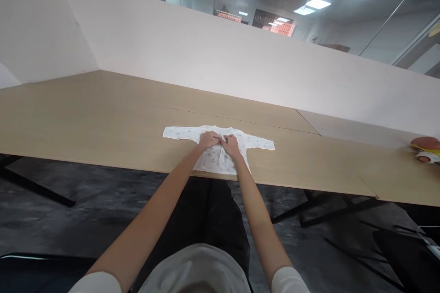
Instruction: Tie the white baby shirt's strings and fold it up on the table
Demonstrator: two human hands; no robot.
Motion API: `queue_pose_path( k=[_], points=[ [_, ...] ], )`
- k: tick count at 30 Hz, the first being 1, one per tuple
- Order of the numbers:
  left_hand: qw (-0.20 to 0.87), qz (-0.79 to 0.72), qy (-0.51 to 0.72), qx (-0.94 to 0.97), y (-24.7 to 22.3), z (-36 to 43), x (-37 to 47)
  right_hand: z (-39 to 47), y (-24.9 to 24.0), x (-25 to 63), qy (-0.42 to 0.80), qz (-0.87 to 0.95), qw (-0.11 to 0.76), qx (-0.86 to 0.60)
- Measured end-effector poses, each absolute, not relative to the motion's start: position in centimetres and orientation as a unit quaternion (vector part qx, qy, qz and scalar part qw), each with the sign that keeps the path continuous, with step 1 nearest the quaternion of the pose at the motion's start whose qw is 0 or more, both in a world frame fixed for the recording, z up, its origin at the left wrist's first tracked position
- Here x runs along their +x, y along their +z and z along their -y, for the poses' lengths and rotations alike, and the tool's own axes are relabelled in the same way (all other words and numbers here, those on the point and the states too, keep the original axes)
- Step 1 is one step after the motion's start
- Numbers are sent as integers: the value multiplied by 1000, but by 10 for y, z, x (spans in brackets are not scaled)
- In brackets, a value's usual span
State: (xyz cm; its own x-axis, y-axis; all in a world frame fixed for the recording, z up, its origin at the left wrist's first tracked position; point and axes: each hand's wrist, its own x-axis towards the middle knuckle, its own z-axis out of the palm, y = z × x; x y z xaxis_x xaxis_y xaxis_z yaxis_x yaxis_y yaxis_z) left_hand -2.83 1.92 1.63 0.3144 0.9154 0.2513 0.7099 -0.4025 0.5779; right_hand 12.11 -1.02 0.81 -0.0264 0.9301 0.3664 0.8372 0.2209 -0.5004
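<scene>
A small white long-sleeved baby shirt with a faint print lies spread on the wooden table, sleeves stretched out to both sides. Its front edge runs down the middle, and the hem lies near the table's front edge. On the upper chest, my left hand has its fingers bent and closed on the cloth at the front opening. Close beside it, my right hand pinches the same opening from the other side. The fingertips of both hands nearly meet; what exactly lies between them is too small to make out.
The long light-wood table runs along a white wall with glass panels above it. A brown and yellow plush-like object sits at the far right. Black chairs stand below right and left.
</scene>
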Motion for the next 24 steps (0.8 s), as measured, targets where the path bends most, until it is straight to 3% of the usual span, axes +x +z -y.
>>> queue_pose_path(
  k=[14, 24],
  points=[
    [50, -476, 274, 834, 10, -9, -24, 15, 7, 118, 61, 659, 347, -665],
    [100, -463, 296, 829, 11, -7, -24, 16, 12, 122, 119, 636, 357, -673]
  ],
)
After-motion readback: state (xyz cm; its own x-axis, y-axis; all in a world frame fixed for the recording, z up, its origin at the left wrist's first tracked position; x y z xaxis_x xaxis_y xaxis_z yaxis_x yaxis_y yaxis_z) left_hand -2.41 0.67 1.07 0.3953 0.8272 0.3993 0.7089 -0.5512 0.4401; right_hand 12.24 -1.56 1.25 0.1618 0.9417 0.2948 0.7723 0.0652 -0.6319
